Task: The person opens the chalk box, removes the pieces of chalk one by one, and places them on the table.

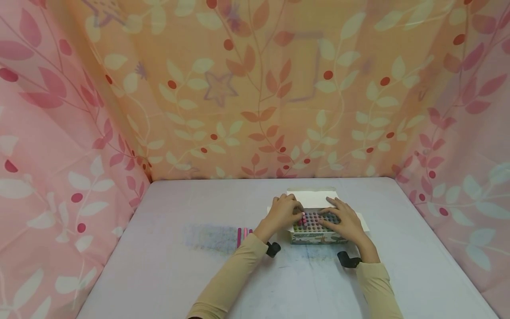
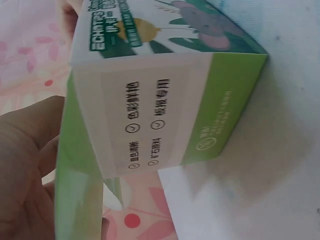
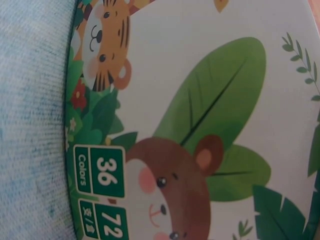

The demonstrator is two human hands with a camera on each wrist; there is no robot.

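A printed cardboard box of coloured chalk (image 1: 318, 238) stands on the table with its lid raised at the back, rows of round chalk ends showing inside. My left hand (image 1: 281, 214) is at the box's left side, thumb and fingertips pinching a pink chalk stick (image 1: 303, 215) that sticks up above the rows. Over the right half of the chalk rests my right hand (image 1: 345, 220), its thumb and fingers spread. In the left wrist view the box's end panel (image 2: 145, 115) hides part of that hand. The right wrist view shows the animal-printed front (image 3: 220, 100), marked 36 colors.
Several chalk sticks (image 1: 239, 238), magenta and pink, lie left of the box, partly behind the left forearm. Bluish chalk dust (image 1: 211, 237) marks the white tabletop (image 1: 167, 274). Patterned curtains (image 1: 259, 88) enclose the table at the back and both sides.
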